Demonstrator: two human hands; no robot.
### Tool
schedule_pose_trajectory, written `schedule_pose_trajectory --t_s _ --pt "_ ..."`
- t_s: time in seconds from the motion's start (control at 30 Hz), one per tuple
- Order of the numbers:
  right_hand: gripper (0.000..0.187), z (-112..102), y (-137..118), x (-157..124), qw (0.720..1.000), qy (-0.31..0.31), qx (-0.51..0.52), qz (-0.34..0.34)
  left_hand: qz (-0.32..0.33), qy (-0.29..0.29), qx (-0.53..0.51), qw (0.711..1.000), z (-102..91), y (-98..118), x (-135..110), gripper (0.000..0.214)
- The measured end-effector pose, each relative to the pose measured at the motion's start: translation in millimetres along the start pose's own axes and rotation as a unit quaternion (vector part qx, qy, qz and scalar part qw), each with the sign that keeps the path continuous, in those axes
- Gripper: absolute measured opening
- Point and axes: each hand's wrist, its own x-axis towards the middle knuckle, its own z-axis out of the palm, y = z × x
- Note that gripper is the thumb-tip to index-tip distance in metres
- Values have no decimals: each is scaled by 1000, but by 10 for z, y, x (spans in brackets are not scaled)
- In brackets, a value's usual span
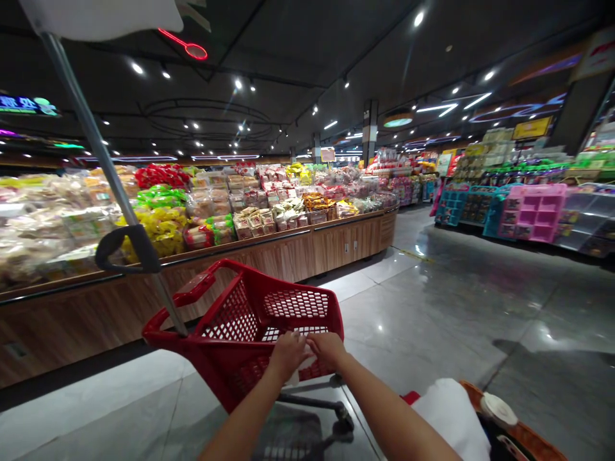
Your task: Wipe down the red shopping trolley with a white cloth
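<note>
A red plastic shopping cart basket (269, 307) stands low in front of me, its mesh sides showing. My left hand (287, 354) and my right hand (328, 349) sit side by side on the basket's near rim, fingers curled over it. A grey pole (100, 150) with a black loop handle (127, 246) rises from the basket's left rear corner up out of the picture. The black wheel frame (317, 406) shows beneath the basket.
A long wooden display counter (288, 250) piled with bagged snacks runs along the left. Pink and teal crate shelves (523, 214) line the right. Glossy grey floor tiles (432, 294) stretch ahead. A white cloth (451, 416) and an orange-rimmed bag (523, 435) sit at bottom right.
</note>
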Motion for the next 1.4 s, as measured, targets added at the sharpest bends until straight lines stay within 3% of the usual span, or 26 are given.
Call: schedule_pose_trajectory --t_s 0.1,0.3,0.37,0.47,0.67,0.77,0.83,0.9,1.03,1.13,1.2,1.3,1.4 --pt "42 -18 20 1 1000 3 2 -5 19 -3 39 999 -67 -293 -97 15" --pt "43 -45 48 46 1000 -14 -8 -2 -12 -1 83 996 -416 -1398 -619 17" --pt "42 -43 43 61 1000 -16 -14 0 -29 6 83 996 -473 -1533 -706 17" --pt "42 -33 24 64 1000 -15 -18 -1 -42 -13 52 998 -429 -1314 -618 15" --pt "44 -1 17 41 1000 2 -7 -15 -41 5 2 999 -86 -257 -106 20" --pt "41 10 37 43 1000 -3 -8 -8 -24 9 -15 1000 9 -29 30 25" --pt "41 6 52 44 1000 -7 -10 -5 -10 0 -10 1000 -8 -73 30 21" --pt "42 -7 69 42 1000 -10 -11 -8 -1 -14 9 1000 -87 -263 -46 17" --pt "41 -36 117 43 1000 -7 -7 -12 -15 -21 34 999 -363 -965 -388 14" --pt "41 -38 150 58 1000 -11 -8 -7 -16 12 91 996 -571 -1537 -680 11" --pt "42 -29 159 68 1000 -12 -11 -5 -8 32 125 992 -656 -1785 -809 10" --pt "43 -13 150 69 1000 -9 -11 -4 -26 33 144 989 -660 -1839 -849 13" --pt "43 -1 127 54 1000 -5 -10 -3 -63 23 128 990 -534 -1547 -716 23"
